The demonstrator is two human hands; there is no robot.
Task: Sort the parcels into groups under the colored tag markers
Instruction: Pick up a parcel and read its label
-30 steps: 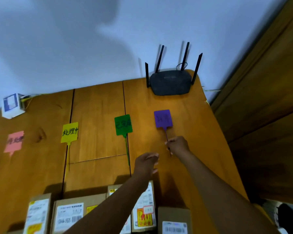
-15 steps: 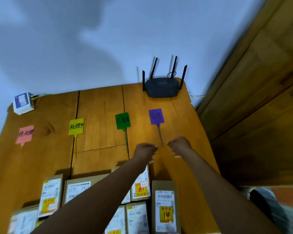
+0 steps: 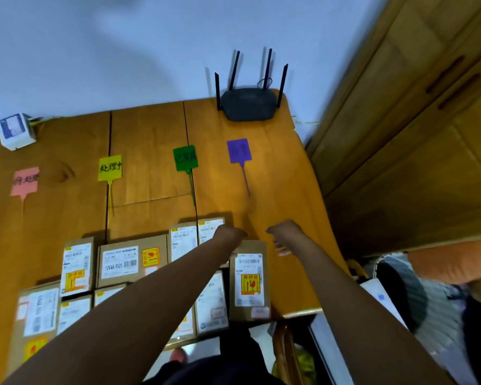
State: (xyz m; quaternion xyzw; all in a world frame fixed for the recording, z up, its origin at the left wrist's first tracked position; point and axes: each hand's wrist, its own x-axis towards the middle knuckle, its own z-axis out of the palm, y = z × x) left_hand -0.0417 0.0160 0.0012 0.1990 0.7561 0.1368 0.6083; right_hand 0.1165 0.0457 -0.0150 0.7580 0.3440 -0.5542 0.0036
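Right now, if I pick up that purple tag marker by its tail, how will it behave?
The purple tag marker looks thin and flat, so probably very light. Its narrow tail will likely flex, letting the head droop. Lying flush on the table, it may slide rather than lift easily.

You have bare table (image 3: pixel 283 190) between the tag row and the parcels (image 3: pixel 134 262), wide enough to pass a hand across. The purple tag (image 3: pixel 238 150) has clear wood below and to its right. At the far edge the router (image 3: pixel 249 105) blocks you; the white box (image 3: pixel 16 132) fills the far left corner.
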